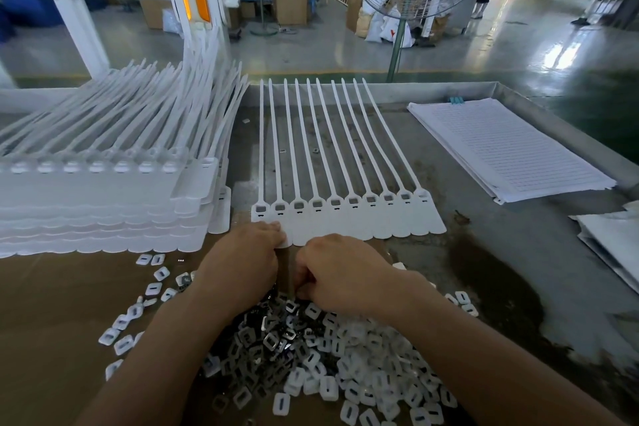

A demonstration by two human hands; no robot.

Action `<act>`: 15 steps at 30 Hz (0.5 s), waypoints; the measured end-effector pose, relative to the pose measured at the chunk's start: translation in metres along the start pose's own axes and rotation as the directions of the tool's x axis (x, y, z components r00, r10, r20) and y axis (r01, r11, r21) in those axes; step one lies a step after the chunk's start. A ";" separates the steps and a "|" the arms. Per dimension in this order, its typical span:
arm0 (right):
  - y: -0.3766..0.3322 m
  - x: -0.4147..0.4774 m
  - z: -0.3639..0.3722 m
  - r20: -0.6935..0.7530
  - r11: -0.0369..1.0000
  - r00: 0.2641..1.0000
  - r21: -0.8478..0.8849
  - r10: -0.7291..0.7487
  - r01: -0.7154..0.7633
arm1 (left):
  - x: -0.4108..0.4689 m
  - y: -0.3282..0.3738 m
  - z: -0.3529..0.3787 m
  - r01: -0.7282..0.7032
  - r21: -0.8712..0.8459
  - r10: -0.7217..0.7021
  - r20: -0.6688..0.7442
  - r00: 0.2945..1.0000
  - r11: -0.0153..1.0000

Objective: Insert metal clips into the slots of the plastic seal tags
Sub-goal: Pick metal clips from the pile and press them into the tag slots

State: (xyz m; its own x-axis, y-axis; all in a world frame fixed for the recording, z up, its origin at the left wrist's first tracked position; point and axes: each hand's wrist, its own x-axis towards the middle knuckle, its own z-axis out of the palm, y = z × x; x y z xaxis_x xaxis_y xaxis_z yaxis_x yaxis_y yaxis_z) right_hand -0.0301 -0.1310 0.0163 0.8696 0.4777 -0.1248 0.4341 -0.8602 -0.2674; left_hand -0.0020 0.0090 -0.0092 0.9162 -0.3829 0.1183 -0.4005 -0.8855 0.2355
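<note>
Clip pickup, I judge: the left hand [245,252] pinches the near edge of the tag strip [345,225] just ahead. The right hand [342,273] curls over the clip pile [273,339] beneath, its grasp hidden. Next, a clip needs aligning to a slot.

There are ten seal tags [345,218] in the flat row and one lined paper stack [511,145].
</note>
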 end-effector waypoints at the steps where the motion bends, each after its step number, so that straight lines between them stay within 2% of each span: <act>1: 0.000 0.000 -0.001 0.010 1.000 1.000 0.005 -0.004 0.004 | 0.000 0.000 0.000 0.001 -0.001 -0.001 0.000 1.000 1.000; 10: -0.002 -0.005 -0.001 0.044 0.997 0.998 0.065 -0.041 0.038 | -0.001 0.000 0.002 0.007 0.010 -0.007 -0.010 1.000 1.000; 15: 0.004 -0.006 -0.006 0.022 0.975 0.997 0.213 -0.069 0.063 | -0.001 0.000 0.001 -0.002 0.008 0.002 -0.009 1.000 1.000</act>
State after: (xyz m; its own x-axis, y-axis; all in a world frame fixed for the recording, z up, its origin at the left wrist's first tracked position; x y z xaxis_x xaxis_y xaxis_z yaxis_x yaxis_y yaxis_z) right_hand -0.0321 -0.1388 0.0220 0.8320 0.5401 -0.1270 0.4281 -0.7705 -0.4722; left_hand -0.0030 0.0092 -0.0101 0.9150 -0.3827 0.1275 -0.4025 -0.8868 0.2272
